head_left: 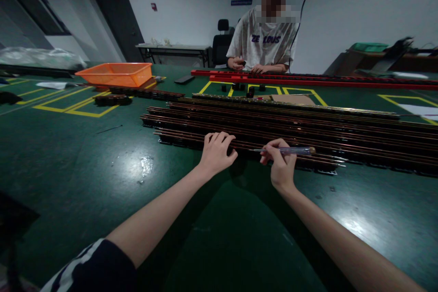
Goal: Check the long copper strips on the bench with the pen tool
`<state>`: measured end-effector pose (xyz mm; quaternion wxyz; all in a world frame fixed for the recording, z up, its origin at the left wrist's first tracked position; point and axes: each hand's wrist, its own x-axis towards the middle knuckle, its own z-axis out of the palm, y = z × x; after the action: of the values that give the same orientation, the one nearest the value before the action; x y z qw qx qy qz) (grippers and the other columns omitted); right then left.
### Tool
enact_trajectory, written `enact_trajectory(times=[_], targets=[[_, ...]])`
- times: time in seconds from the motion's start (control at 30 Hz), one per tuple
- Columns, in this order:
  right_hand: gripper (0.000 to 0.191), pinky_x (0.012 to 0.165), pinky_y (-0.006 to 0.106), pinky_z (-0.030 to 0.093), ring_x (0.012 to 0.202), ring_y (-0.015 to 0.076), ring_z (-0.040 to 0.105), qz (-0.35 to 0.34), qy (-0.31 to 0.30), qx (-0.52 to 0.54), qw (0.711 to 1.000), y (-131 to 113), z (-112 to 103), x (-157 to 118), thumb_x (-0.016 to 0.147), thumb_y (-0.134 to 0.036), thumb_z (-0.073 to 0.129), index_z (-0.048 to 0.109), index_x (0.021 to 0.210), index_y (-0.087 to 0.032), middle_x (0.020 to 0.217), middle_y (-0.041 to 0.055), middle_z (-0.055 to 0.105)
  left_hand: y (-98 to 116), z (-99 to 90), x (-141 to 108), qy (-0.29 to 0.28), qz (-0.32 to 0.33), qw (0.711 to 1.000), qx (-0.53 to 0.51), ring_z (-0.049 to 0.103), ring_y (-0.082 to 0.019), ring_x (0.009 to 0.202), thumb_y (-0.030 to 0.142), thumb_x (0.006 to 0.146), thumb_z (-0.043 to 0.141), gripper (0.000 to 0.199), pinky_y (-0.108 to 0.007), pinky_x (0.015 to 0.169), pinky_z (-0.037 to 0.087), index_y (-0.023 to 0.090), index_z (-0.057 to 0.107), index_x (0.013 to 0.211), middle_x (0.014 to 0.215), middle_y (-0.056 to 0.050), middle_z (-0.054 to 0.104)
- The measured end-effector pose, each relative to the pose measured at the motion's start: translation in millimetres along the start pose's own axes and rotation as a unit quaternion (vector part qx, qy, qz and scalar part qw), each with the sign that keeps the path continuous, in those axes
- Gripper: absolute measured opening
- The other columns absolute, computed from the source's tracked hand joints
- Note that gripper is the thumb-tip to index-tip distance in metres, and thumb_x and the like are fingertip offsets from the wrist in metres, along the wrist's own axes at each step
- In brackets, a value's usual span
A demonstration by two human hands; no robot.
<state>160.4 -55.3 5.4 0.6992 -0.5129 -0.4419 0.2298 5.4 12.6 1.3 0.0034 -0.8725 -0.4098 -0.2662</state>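
Long dark strips with copper-coloured rails (239,123) lie side by side across the green table. My left hand (218,151) rests on the near edge of the front strip, its fingers bent over the rails and its thumb toward the right. What its fingertips grip, if anything, is too small and dark to tell. In my right hand (280,162) is a screwdriver (297,150) with a clear handle, held between thumb and fingers. Its thin shaft points left, toward my left hand, just above the front strip.
Beyond the strips are small black blocks (251,91), brown cardboard (294,99) and long red bars (308,80). An orange bin (116,74) stands at the back left, near a dark phone-like slab (184,80). Across the table is a person (267,45) with both hands near the bars.
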Motion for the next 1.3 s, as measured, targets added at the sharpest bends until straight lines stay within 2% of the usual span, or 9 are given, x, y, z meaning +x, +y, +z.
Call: enact_trajectory(times=[0.83,1.3], targets=[[0.012,0.041,0.022,0.039,0.041,0.009,0.05,-0.019,-0.022,-0.026,0.999,-0.3,-0.6,-1.1,0.077,-0.023,0.055,0.052,0.066,-0.019,0.053,-0.0042,0.054,-1.4,4.0,1.1,0.011,-0.004,1.0,0.012,0.054,-0.022,0.104,0.024,0.084,0.05,0.029,-0.042,0.096,0.032,0.018,0.058,0.11,0.108,-0.006,0.063],[0.011,0.041,0.023,0.039,0.042,0.0095,0.051,-0.003,-0.015,-0.011,1.0,0.6,-1.2,-0.9,0.077,-0.023,0.055,0.054,0.067,-0.019,0.054,-0.004,0.055,-1.1,3.2,0.4,0.013,-0.004,1.0,0.014,0.054,-0.023,0.103,0.025,0.084,0.05,0.028,-0.042,0.096,0.032,0.017,0.058,0.11,0.108,-0.007,0.063]])
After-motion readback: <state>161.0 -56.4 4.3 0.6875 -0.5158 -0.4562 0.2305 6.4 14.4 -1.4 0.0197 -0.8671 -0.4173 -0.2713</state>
